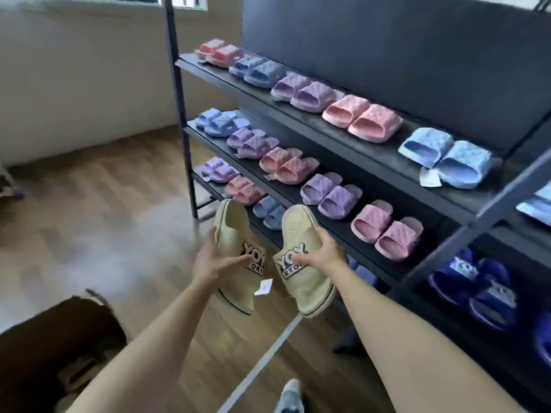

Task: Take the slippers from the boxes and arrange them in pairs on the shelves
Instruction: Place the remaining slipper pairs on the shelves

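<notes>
A left beige woven slipper with a lettered strap (231,225) is gripped by the left hand (213,260), fingers and thumb curled round the strap. A matching right beige slipper (298,231) is gripped likewise by the right hand (323,251). Both are held in mid-air just before the dark metal shelf rack (375,158), where pastel quilted slippers (340,198) are set in pairs. A white paper tag (264,286) hangs between the two. A brown cardboard box (53,338) is located near left.
</notes>
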